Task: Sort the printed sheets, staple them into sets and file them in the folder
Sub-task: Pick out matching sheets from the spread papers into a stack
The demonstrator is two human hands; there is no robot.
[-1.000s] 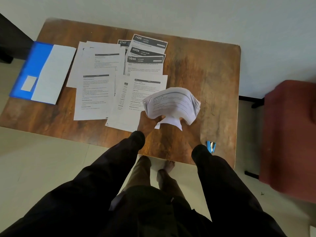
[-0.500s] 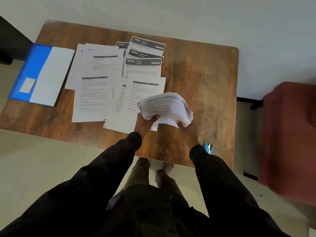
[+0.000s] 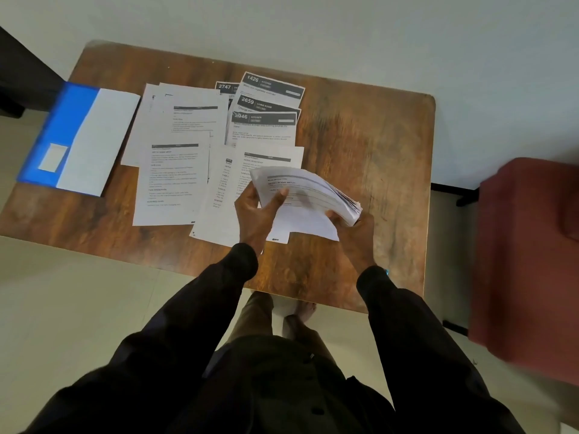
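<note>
White curved sheet stack [image 3: 313, 195] gripped in left hand [image 3: 255, 214] and right hand [image 3: 357, 230], well inside right edge of brown wooden table [image 3: 376, 136].

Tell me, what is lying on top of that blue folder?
A plain white sheet lies on the blue folder, covering its right part. A small pale label shows on the bare blue part. Whatever the folder holds beneath that sheet is hidden.

Stack of sheets [image 3: 308, 195] gripped by left hand [image 3: 255, 211] and right hand [image 3: 355, 228] at frame centre; blue folder [image 3: 59, 133] upper left on table [image 3: 360, 145].
</note>
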